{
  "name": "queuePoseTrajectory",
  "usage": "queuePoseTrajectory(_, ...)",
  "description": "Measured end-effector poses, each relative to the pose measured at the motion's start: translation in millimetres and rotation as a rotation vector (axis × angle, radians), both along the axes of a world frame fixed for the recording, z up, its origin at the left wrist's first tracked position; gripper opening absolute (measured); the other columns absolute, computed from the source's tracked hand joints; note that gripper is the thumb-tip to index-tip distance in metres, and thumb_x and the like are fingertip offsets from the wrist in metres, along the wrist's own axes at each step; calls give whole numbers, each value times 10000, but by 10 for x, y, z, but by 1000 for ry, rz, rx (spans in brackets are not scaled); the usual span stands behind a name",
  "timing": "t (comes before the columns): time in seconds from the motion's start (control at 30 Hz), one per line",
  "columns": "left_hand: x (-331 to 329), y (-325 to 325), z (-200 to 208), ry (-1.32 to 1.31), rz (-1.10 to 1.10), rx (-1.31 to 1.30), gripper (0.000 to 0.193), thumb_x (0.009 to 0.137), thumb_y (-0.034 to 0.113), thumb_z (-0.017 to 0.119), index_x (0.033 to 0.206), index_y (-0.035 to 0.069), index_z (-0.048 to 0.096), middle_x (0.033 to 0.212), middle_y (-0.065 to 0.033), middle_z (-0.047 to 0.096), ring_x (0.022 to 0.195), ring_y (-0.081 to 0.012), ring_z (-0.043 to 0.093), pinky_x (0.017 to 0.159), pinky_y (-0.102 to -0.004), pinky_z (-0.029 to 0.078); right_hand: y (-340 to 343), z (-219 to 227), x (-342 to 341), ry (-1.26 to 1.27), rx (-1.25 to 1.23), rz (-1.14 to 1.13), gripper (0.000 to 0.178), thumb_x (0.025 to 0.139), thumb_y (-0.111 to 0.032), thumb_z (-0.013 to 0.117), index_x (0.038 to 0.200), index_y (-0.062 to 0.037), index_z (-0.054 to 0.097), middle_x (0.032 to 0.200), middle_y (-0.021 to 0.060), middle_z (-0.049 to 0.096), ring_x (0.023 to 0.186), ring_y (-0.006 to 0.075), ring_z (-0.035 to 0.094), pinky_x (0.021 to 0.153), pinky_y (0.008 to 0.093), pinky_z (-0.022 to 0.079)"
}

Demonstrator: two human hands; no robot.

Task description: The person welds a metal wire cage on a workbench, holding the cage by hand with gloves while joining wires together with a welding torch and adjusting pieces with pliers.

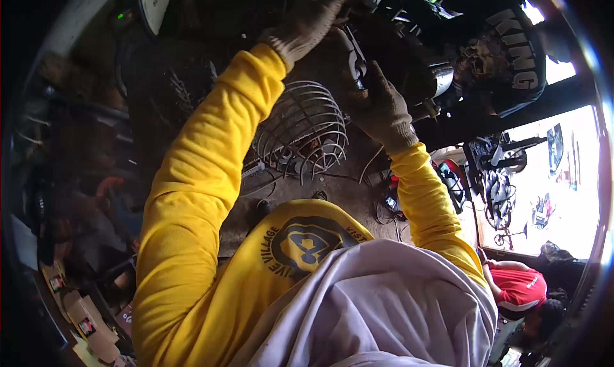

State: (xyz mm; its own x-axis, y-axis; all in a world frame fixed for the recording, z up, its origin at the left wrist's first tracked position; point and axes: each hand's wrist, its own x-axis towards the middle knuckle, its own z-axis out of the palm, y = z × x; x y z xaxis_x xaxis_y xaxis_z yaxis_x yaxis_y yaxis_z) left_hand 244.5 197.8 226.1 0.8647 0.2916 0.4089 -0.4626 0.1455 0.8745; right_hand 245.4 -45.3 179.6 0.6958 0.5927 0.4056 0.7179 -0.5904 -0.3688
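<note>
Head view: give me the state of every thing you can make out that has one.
Left hand: gloved, raised; grip unclear.
Right hand: gloved, at the metal tool, index finger extended; grip unclear.
Metal tool: beside the right hand; open or closed unclear.
Wire cage: curved, gaps between its bars.
Green light: lit.
Pale cloth: creased.
Doorway: open, brightly lit.

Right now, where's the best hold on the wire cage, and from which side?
Probably the curved bars at the right edge of the wire cage, coming from the right, where the right hand shows. The bars bow outward there, with gaps that look wide enough for fingers; the left sleeve crowds the opposite side. Whether it's fixed down isn't visible.
</note>
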Motion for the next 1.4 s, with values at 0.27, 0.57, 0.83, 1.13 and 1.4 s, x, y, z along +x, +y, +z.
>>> queuePoseTrajectory(0.27,-450,781,-197,-44,182,17,499,1018,440,589,1385,102,584,1352,-127,637,1172,-284,644,1027,-396,505,-424,-165,-21,772,414,-70,916,774,-223,830,1540,-69,352,1240,127,644,1068,236,668,879,361,568)
queuePoseTrajectory(0.57,-1336,746,-619,146,150,331,216,981,174,699,1156,51,672,1167,-82,707,1066,-161,669,974,-300,544,-1153,-745,-794,1210,859,75,709,773,-257,811,1372,-74,480,1050,51,616,943,139,592,760,263,503)
queuePoseTrajectory(0.83,-1610,503,-915,243,172,341,222,953,163,728,1150,76,674,1083,-47,706,1012,-127,663,900,-290,549,-1432,-1195,-1178,1297,832,-176,671,749,-228,797,1326,-79,488,1021,40,602,904,165,592,812,319,516)
queuePoseTrajectory(1.13,-1686,251,-1114,376,23,441,188,974,37,663,1160,26,636,1163,-64,703,1069,-138,670,974,-292,537,-1690,-1549,-1472,1212,753,-461,769,718,-140,795,1396,-56,443,1016,17,545,854,141,553,741,299,513)
queuePoseTrajectory(1.4,-1718,165,-903,541,106,699,268,963,146,700,1204,39,650,1135,-95,730,1042,-147,688,892,-297,554,-2121,-1922,-1492,1225,459,-400,779,711,-165,818,1388,-45,452,1008,22,534,879,157,552,787,300,499)
